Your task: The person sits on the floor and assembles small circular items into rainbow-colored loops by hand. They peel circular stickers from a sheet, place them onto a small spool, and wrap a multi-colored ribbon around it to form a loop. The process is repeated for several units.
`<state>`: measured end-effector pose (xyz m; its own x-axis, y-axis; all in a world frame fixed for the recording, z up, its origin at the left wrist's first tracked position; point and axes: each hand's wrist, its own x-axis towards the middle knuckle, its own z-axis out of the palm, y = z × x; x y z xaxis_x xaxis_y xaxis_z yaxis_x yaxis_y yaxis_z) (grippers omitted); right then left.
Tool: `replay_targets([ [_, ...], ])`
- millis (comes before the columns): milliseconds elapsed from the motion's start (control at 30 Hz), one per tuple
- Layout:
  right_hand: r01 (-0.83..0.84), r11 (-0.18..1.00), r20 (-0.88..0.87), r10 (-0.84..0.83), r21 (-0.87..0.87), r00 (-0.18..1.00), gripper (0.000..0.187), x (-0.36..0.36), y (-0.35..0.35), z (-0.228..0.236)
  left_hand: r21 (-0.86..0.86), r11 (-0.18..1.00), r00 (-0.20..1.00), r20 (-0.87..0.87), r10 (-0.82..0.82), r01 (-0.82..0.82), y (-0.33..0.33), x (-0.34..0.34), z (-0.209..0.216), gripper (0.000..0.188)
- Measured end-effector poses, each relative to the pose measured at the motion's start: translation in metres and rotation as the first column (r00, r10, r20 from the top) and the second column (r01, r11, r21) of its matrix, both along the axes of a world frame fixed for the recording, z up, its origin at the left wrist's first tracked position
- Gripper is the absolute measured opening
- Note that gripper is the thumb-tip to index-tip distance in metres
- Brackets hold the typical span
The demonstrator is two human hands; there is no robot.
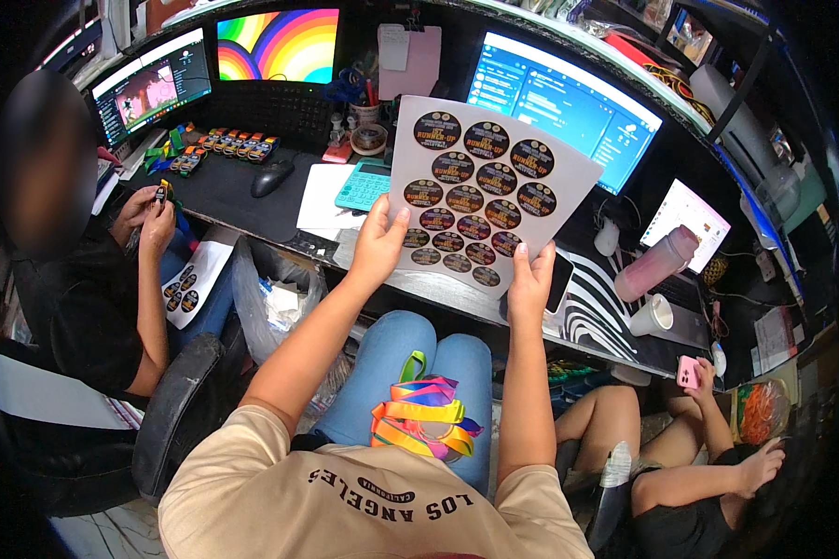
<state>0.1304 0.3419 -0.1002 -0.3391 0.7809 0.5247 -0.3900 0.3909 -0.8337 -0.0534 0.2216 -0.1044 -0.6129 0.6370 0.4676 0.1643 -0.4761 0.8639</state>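
A white sheet of round black stickers (pixel 517 214) is held up in front of me, above the desk edge. My left hand (pixel 379 244) pinches its lower left edge, thumb on the printed face. At the lower right edge my right hand (pixel 531 279) grips the same sheet with the thumb in front. The stickers sit in rows, with orange and white print. On my lap lies a bundle of colourful ribbons (pixel 424 412) in yellow, pink, orange and purple, partly over a round disc that I cannot make out well. A green strap end sticks up from it.
Left, a co-worker holds a small medal (pixel 161 194), with another sticker sheet (pixel 196 278) on the lap. Medals with ribbons (pixel 238 144), a black mouse (pixel 271 178) and a teal calculator (pixel 364 186) lie on the desk. Right stand a pink tumbler (pixel 657 263) and white cup (pixel 653 315); another person holds a pink phone (pixel 688 372).
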Motion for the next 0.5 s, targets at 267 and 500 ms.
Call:
replay_targets([
  [267, 0.205, 0.958, 0.286, -0.257, 0.198, 0.923, 0.034, -0.005, -0.020, -0.018, -0.094, 0.960, 0.947, -0.216, 0.239, -0.264, -0.005, 0.001, -0.022, 0.035],
  [500, -0.286, 0.935, 0.006, 0.294, -0.209, 0.956, 0.058, -0.019, -0.047, -0.046, -0.212, 0.907, 0.929, -0.156, 0.335, -0.363, -0.076, -0.040, -0.042, 0.039],
])
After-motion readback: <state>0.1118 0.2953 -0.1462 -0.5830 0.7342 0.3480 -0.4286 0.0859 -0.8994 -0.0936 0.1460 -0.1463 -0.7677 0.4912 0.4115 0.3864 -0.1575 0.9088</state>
